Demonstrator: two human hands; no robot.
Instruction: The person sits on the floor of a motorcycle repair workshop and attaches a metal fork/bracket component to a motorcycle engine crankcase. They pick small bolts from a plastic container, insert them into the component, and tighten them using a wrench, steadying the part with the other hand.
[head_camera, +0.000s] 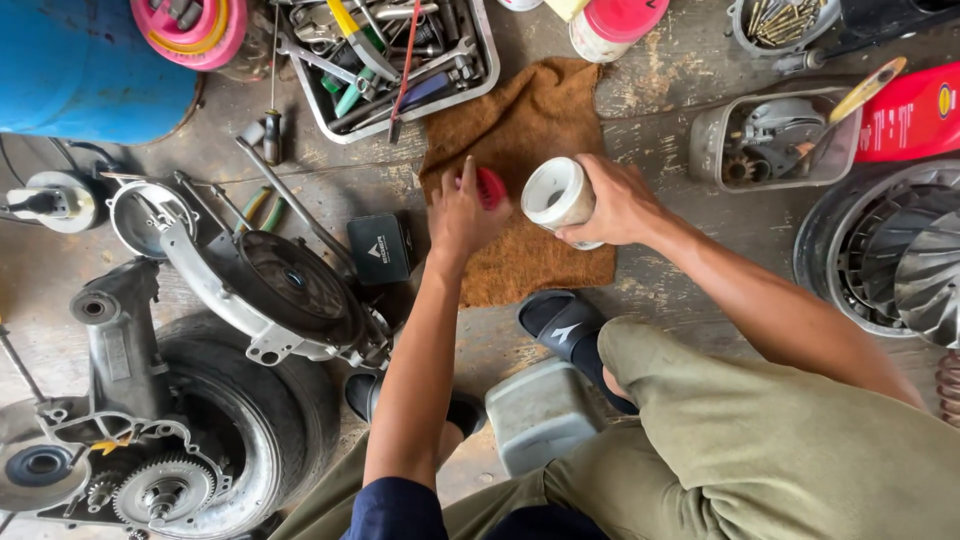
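Note:
My right hand (617, 203) grips a small open white jar (556, 194) and holds it tilted above a brown cloth mat (530, 130) on the floor. My left hand (462, 213) holds a red lid (490, 187) just left of the jar, also over the mat. The two hands are close together. I am seated low, with my knees and black sandals (560, 322) below the mat.
A scooter engine and rear wheel (190, 400) lie at left, with an open cover (290, 280) and a small black box (378, 248). A metal tray of tools (395, 55) stands behind, a blue drum (80, 60) at far left, and a fan housing (890, 260) and parts tub (775, 135) at right.

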